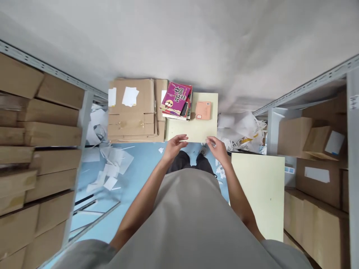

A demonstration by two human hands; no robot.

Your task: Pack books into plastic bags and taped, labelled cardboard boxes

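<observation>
My left hand hovers at the near edge of the pale yellow tabletop, thumb and fingers apart with nothing between them. To its right, my right hand is over the same edge, its fingers bent and parted, also holding nothing. Beyond my hands, a stack of books lies on the table, topped by a purple book with large Chinese characters and cartoon figures. Right of that stack sits a small orange box-like block with a barcode on its upper corner. Neither hand touches these items.
Flattened cardboard boxes are piled left of the books. Shelves of brown cartons stand on the left and more cartons on the right. Scrap paper litters the blue floor. A second pale board is at my right.
</observation>
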